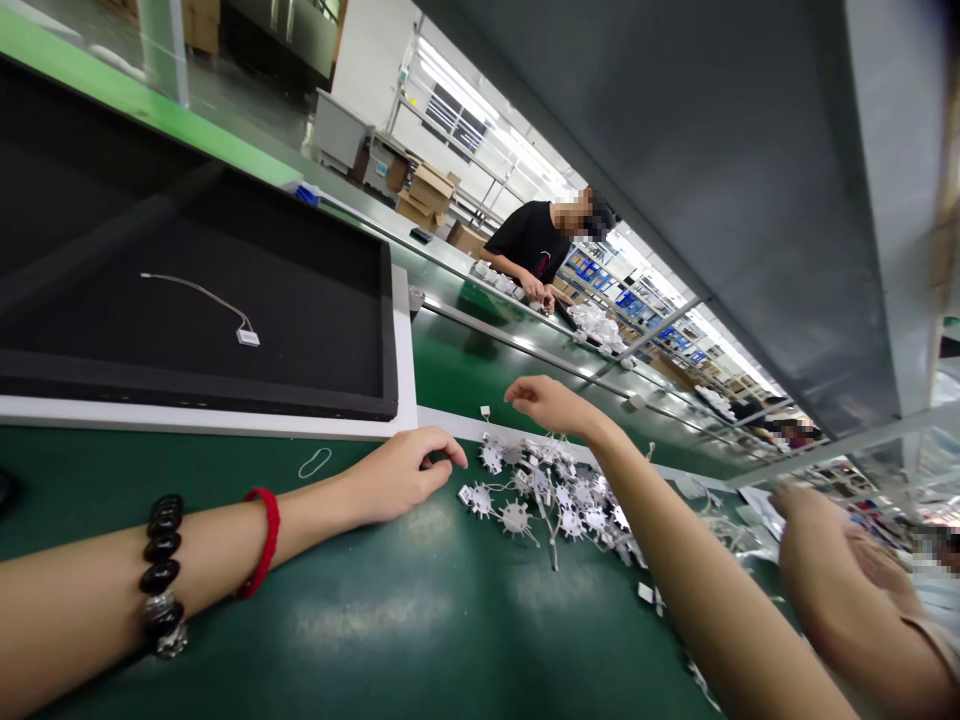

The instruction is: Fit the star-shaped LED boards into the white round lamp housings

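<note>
My left hand (416, 472) rests at the green table, its fingers loosely curled and thumb apart, with nothing visible in it. Beside its fingertips begins a pile of white gear-shaped parts with wires (570, 500). My right hand (551, 403) hovers over the far side of this pile, fingers loosely stretched to the left and nothing seen between them. Just left of and below those fingertips is a small white connector (485, 412). A single wired white piece (248, 337) lies on the black tray (315, 300), beyond my left forearm.
A rubber band (315, 462) lies near my left wrist. Behind the pile runs a green conveyor (472, 360); a co-worker (532, 245) handles parts across it. Another person's blurred arm (847, 580) reaches in at right. A grey shelf (712, 150) hangs overhead.
</note>
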`<state>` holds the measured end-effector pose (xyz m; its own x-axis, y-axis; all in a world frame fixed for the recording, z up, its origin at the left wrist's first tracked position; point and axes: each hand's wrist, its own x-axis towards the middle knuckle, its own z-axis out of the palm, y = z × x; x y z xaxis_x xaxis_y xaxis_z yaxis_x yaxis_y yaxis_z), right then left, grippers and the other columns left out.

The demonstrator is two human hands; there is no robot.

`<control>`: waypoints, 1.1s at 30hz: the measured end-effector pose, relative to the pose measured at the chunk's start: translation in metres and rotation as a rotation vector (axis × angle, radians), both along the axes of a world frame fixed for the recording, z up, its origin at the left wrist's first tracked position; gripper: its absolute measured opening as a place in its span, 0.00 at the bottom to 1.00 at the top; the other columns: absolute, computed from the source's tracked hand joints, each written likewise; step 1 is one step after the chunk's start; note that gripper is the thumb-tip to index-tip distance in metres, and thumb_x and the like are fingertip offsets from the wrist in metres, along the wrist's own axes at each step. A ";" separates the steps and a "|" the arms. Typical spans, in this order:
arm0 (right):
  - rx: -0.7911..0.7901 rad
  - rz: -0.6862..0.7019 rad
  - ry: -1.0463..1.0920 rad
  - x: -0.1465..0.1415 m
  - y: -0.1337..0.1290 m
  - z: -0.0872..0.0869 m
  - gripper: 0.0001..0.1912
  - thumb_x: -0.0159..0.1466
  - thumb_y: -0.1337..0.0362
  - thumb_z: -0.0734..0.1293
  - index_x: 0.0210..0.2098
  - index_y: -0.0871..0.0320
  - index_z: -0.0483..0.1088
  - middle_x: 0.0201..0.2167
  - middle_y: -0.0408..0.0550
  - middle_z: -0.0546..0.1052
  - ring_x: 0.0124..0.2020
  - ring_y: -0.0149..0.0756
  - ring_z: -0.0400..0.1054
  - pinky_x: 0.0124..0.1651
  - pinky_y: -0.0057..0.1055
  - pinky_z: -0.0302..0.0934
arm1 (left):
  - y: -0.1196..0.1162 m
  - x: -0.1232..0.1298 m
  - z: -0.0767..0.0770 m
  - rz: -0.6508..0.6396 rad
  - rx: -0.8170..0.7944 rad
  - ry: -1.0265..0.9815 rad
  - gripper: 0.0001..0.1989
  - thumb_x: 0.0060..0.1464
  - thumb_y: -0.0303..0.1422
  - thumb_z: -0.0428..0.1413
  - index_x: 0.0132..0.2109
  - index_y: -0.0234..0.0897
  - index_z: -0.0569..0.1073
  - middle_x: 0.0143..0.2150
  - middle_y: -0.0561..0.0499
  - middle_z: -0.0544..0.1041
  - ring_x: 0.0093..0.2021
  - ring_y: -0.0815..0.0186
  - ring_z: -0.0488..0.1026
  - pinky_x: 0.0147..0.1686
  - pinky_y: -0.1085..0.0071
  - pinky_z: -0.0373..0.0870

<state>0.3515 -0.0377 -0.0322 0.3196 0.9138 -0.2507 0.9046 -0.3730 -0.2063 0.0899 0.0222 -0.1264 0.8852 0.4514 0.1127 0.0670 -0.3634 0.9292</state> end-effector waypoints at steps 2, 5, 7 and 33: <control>0.061 0.012 -0.034 -0.006 0.016 0.001 0.07 0.71 0.63 0.69 0.46 0.60 0.75 0.43 0.48 0.79 0.43 0.37 0.74 0.52 0.42 0.69 | 0.000 -0.001 0.001 -0.010 0.004 0.000 0.14 0.58 0.34 0.49 0.43 0.38 0.78 0.43 0.47 0.79 0.39 0.59 0.74 0.42 0.64 0.71; 0.118 0.039 -0.043 -0.017 0.047 -0.005 0.08 0.71 0.62 0.69 0.45 0.60 0.75 0.43 0.48 0.79 0.44 0.38 0.75 0.53 0.43 0.70 | -0.001 -0.001 0.001 -0.019 0.025 -0.006 0.13 0.59 0.32 0.49 0.43 0.38 0.78 0.44 0.48 0.79 0.40 0.60 0.75 0.43 0.64 0.71; 0.146 0.047 -0.031 -0.024 0.073 -0.012 0.08 0.71 0.61 0.69 0.45 0.60 0.75 0.43 0.48 0.79 0.44 0.38 0.75 0.53 0.42 0.71 | -0.001 -0.001 -0.001 -0.025 0.046 -0.011 0.13 0.60 0.31 0.49 0.42 0.39 0.78 0.44 0.48 0.79 0.41 0.60 0.75 0.44 0.64 0.72; 0.655 0.007 0.109 -0.018 0.185 -0.004 0.16 0.73 0.56 0.66 0.37 0.62 0.74 0.34 0.45 0.78 0.34 0.33 0.73 0.42 0.34 0.70 | -0.007 -0.003 -0.011 -0.166 0.267 -0.088 0.18 0.60 0.26 0.53 0.56 0.37 0.75 0.63 0.40 0.72 0.62 0.49 0.71 0.65 0.52 0.70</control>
<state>0.3336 0.1475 -0.0366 0.3172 0.8902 0.3270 0.8676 -0.1331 -0.4792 0.0864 0.0149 -0.1372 0.9259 0.2458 0.2870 -0.0898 -0.5947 0.7989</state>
